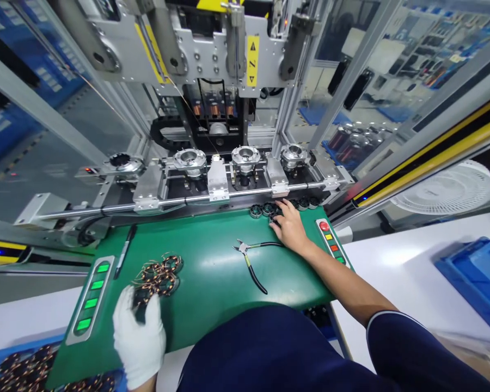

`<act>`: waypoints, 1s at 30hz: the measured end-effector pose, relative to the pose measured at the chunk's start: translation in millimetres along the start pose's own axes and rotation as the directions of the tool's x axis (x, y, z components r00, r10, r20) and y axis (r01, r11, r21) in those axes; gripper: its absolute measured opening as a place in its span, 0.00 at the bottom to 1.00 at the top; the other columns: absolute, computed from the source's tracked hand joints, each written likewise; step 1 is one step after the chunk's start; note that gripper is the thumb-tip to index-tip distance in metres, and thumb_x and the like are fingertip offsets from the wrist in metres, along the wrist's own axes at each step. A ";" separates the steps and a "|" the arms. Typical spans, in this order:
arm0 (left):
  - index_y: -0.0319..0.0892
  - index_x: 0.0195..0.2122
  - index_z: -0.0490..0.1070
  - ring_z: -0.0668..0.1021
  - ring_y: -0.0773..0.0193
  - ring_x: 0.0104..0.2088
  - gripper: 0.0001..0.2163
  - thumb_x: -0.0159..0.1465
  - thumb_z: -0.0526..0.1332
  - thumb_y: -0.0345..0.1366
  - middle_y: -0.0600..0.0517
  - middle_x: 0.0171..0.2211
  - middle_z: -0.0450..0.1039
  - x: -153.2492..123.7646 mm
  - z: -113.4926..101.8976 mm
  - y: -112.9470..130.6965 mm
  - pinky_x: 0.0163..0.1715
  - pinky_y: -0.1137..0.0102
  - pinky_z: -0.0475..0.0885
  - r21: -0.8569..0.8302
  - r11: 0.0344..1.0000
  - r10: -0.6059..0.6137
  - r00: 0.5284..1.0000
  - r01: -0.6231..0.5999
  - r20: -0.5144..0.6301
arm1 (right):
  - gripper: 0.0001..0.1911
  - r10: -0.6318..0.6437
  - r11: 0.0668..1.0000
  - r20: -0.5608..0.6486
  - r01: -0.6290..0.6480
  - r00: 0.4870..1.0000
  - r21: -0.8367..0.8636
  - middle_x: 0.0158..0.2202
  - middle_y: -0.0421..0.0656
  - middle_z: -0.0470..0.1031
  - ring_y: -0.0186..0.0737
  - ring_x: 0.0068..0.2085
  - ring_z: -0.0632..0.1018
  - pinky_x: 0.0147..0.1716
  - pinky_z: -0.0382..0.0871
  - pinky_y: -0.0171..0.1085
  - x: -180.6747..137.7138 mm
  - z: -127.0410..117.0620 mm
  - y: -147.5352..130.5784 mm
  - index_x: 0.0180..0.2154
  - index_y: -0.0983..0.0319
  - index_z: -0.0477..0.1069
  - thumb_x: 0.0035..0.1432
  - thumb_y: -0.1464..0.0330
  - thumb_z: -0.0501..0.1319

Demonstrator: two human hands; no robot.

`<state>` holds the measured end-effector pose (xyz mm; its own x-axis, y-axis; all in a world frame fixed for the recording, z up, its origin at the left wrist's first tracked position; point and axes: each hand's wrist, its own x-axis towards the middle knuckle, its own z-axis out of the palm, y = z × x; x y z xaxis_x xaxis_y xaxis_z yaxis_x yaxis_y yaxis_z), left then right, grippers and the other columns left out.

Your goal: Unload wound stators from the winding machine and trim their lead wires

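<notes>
My left hand (139, 335), in a white glove, curls its thumb and fingers around the nearest of several wound motor stators (160, 275) with copper coils and loose wire ends. They lie clustered on the left of the green mat. My bare right hand (289, 226) reaches to the mat's far edge, thumb and fingers closed around a black stator core (273, 219). More unwound ring-shaped stator cores (256, 210) stand in a row on both sides of that hand, partly hidden by it. Diagonal cutters (251, 258) lie with their handles spread, one handle reaching to below my right wrist.
Behind the green mat (212, 239) stands a winding machine with several metal fixtures (245, 158). Button panels (90, 299) (330, 239) flank the mat. A pen (125, 250) lies at left. A blue bin of wound stators (16, 370) sits lower left; blue trays (473, 283) are at right.
</notes>
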<state>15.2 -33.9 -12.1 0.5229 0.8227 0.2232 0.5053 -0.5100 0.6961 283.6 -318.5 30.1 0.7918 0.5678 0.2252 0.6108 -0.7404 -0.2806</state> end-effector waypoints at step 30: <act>0.37 0.60 0.68 0.74 0.46 0.59 0.32 0.65 0.55 0.58 0.37 0.59 0.72 -5.8 1.7 -7.2 0.63 0.53 0.68 -0.087 0.992 -0.092 0.996 0.092 0.005 | 0.06 -0.590 0.800 0.103 0.564 0.800 0.204 0.54 0.52 0.74 0.47 0.54 0.76 0.56 0.68 0.43 270.2 -17.1 -126.5 0.37 0.66 0.76 0.59 0.73 0.61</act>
<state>9.7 -35.4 -19.6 0.4779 0.8646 0.1549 0.4897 -0.4087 0.7702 420.2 -77.6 142.4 0.2739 0.9288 0.2497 0.9368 -0.1990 -0.2877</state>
